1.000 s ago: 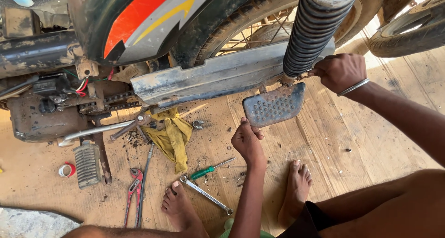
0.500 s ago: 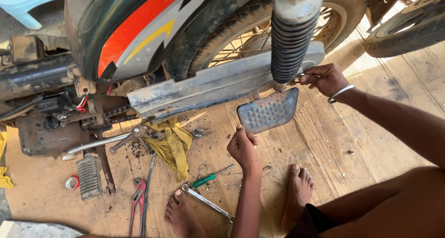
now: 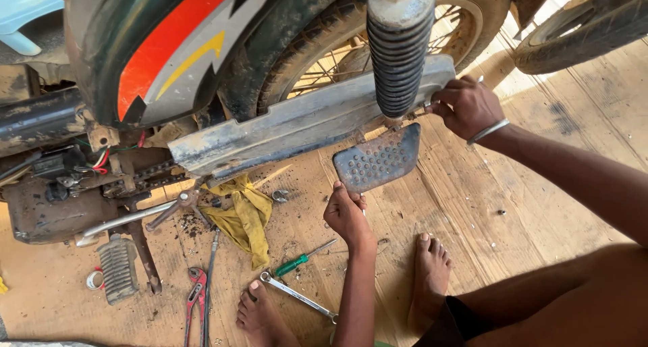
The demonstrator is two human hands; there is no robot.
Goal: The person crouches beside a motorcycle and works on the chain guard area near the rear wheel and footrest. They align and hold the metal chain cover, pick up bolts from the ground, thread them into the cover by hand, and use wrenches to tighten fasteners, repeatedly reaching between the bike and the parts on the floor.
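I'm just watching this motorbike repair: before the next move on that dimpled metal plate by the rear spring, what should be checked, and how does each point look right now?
1. Left hand supports the dimpled plate from below: ok, fingers touch its lower edge.
2. Right hand is at the base of the black spring: ok; what its fingers hold is hidden, cannot tell.
3. Plate fastened to the bike: cannot tell, the joint is hidden.
4. Spanner and green screwdriver lie within reach: probably ok, on the floor by the left arm.
5. Bare feet clear of the plate: not ok, one lies just below it.
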